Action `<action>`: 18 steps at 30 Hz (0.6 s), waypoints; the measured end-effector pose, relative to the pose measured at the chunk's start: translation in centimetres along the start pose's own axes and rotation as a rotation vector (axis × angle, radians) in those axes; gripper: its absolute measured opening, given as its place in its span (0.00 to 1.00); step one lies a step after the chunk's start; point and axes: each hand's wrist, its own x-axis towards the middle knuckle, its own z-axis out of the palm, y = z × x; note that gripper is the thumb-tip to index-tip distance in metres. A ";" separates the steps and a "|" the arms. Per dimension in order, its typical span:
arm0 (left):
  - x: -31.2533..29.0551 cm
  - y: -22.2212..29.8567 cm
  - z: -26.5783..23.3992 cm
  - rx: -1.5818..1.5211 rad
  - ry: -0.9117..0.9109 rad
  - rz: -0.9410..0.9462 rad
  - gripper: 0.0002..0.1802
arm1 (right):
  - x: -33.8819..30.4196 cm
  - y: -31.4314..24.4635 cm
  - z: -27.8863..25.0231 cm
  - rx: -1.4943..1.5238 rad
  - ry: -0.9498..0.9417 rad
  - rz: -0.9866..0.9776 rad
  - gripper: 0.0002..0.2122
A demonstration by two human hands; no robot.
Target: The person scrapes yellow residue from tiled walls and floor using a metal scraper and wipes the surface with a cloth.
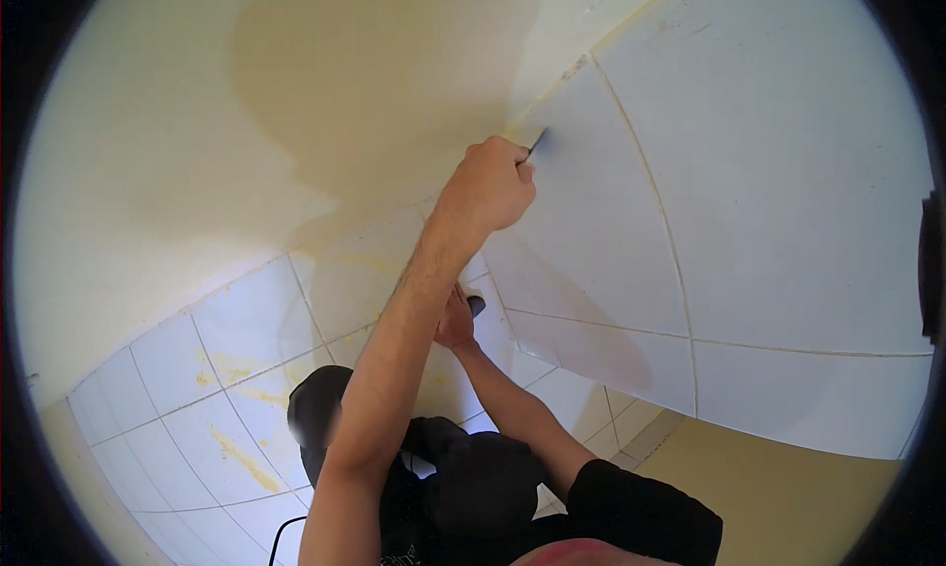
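An indoor room with tiled surfaces is showing here; whether it is serving as a kitchen, a bathroom or something else cannot be told. 2 tiled areas are pointing to this: large, smooth white tiles with pale joints are filling the right, and white tiles with thin dark joints are spreading across the lower left. A smooth cream-coloured wall is bordering both. Yellow streaky smears are marking the lower-left tiles, lending a worksite look.

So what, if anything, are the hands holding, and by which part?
The left hand grips a thin dark tool by its near end, hidden in the fist. Whether the right hand holds anything cannot be told.
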 end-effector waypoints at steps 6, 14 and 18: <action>0.1 -1.2 0.6 -0.050 0.099 -0.003 0.10 | 0.1 -0.6 0.4 -0.006 0.031 -0.028 0.23; -0.3 0.7 0.9 -0.041 0.149 0.015 0.10 | 0.0 0.3 0.7 -0.093 -0.018 -0.024 0.24; -0.1 0.8 0.2 -0.017 0.067 0.053 0.10 | -0.1 0.2 0.4 0.029 0.005 -0.012 0.24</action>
